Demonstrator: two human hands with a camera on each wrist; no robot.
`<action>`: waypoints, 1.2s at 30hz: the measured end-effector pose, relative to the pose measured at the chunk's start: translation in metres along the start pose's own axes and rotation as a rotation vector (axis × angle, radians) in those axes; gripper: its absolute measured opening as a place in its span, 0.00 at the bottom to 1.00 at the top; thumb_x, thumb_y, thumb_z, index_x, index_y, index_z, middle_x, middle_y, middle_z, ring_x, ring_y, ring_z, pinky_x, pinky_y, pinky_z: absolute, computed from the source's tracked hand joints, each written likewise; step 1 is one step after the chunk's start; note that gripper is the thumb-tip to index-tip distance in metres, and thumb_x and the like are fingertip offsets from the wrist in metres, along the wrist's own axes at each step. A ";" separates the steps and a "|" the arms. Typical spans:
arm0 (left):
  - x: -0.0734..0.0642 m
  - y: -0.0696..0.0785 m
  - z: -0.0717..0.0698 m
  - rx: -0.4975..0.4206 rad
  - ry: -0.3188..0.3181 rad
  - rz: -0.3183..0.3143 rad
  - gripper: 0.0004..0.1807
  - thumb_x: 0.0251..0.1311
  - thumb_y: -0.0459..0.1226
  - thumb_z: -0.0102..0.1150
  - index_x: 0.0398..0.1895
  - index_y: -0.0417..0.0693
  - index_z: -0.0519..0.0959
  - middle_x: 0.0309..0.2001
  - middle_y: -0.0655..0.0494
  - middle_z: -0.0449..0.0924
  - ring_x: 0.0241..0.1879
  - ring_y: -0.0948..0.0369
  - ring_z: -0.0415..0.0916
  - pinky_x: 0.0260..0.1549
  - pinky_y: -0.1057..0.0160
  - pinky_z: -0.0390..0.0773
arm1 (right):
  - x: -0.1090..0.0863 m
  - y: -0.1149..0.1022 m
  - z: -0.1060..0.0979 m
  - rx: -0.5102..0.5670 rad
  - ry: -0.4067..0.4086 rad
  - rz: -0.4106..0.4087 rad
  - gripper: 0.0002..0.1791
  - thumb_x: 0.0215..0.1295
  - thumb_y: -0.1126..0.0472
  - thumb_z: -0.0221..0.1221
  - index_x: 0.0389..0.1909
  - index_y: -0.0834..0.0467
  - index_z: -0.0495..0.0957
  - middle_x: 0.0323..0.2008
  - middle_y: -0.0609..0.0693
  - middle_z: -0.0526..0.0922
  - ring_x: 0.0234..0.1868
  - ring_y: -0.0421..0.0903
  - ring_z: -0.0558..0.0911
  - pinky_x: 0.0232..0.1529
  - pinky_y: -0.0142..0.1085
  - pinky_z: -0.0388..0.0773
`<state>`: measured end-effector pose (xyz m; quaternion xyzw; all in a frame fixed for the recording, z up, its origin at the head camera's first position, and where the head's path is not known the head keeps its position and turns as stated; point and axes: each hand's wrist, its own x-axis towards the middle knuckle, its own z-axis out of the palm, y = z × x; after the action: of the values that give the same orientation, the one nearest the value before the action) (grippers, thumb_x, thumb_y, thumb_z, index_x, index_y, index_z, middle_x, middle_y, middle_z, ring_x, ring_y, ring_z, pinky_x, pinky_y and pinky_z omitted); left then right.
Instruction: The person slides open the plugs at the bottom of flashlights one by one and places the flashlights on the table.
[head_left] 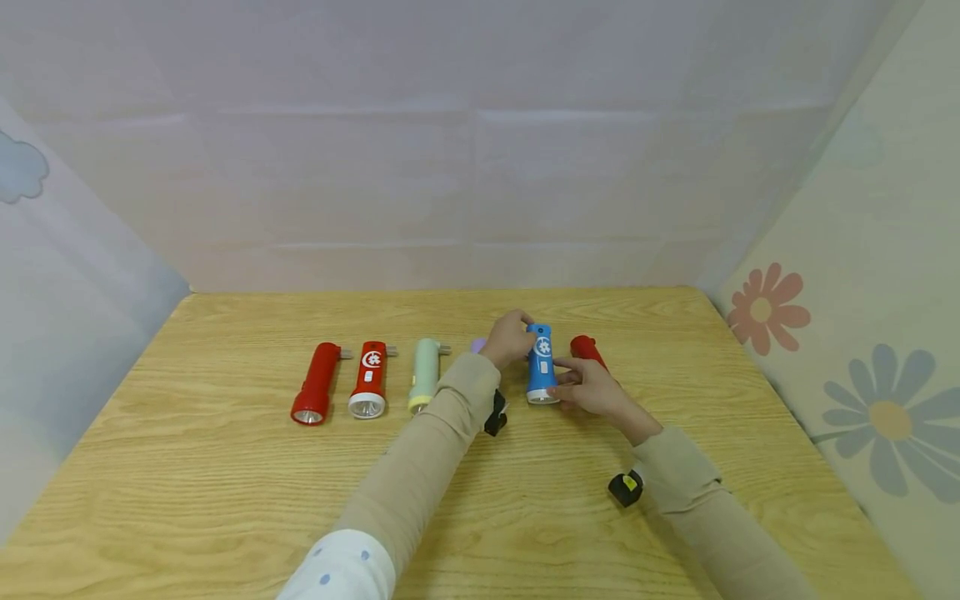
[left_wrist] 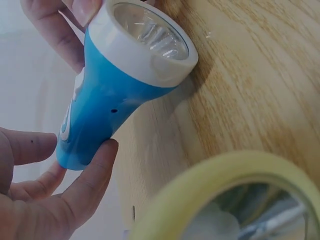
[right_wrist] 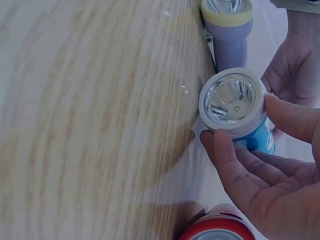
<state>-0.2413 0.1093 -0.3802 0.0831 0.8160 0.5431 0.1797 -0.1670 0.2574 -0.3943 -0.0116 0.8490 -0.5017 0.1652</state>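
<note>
A blue flashlight [head_left: 542, 375] with a white head and a white emblem lies with its lens toward me. My left hand [head_left: 510, 336] pinches its narrow tail end between thumb and fingers. At the white rim, the right hand [head_left: 591, 387] grips from the side, its thumb [right_wrist: 287, 112] on one side and fingertips on the other. Beside it, a purple flashlight [right_wrist: 230, 47] with a pale yellow rim is mostly hidden by the left hand in the head view. A red flashlight [head_left: 587, 348] lies to the right, partly covered by the right hand.
Farther left on the wooden table [head_left: 225, 500] lie a plain red flashlight [head_left: 320, 383], a red one [head_left: 368, 379] with a white rim, and a light green one [head_left: 426, 371], prongs sticking out sideways. A pale wall [head_left: 480, 200] stands behind the table.
</note>
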 end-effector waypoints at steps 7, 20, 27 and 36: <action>0.001 0.000 -0.001 -0.008 0.013 0.025 0.15 0.62 0.31 0.50 0.52 0.37 0.69 0.37 0.43 0.74 0.30 0.55 0.77 0.36 0.55 0.79 | 0.000 0.000 0.001 -0.004 0.011 -0.023 0.33 0.59 0.69 0.58 0.63 0.73 0.56 0.50 0.71 0.72 0.45 0.59 0.78 0.38 0.44 0.79; -0.001 0.000 -0.002 0.005 0.041 0.094 0.12 0.62 0.31 0.50 0.48 0.38 0.71 0.44 0.36 0.74 0.29 0.57 0.76 0.25 0.66 0.77 | -0.001 0.001 0.000 0.037 0.018 -0.044 0.34 0.57 0.70 0.59 0.63 0.74 0.55 0.50 0.72 0.72 0.43 0.57 0.79 0.37 0.45 0.79; -0.003 0.000 0.001 0.048 0.096 0.153 0.12 0.61 0.31 0.52 0.47 0.39 0.73 0.42 0.40 0.76 0.32 0.57 0.75 0.26 0.67 0.76 | -0.001 0.004 -0.001 0.044 0.028 -0.052 0.31 0.60 0.69 0.56 0.62 0.74 0.56 0.50 0.71 0.72 0.42 0.54 0.79 0.37 0.44 0.79; -0.008 0.003 0.004 0.046 0.119 0.191 0.12 0.60 0.30 0.52 0.47 0.39 0.73 0.40 0.41 0.77 0.32 0.58 0.74 0.27 0.67 0.75 | 0.000 0.006 -0.003 0.049 0.034 -0.030 0.28 0.63 0.67 0.54 0.61 0.74 0.59 0.49 0.70 0.73 0.42 0.53 0.79 0.38 0.43 0.79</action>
<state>-0.2323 0.1108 -0.3769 0.1321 0.8257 0.5430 0.0766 -0.1670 0.2630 -0.3984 -0.0119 0.8388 -0.5252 0.1433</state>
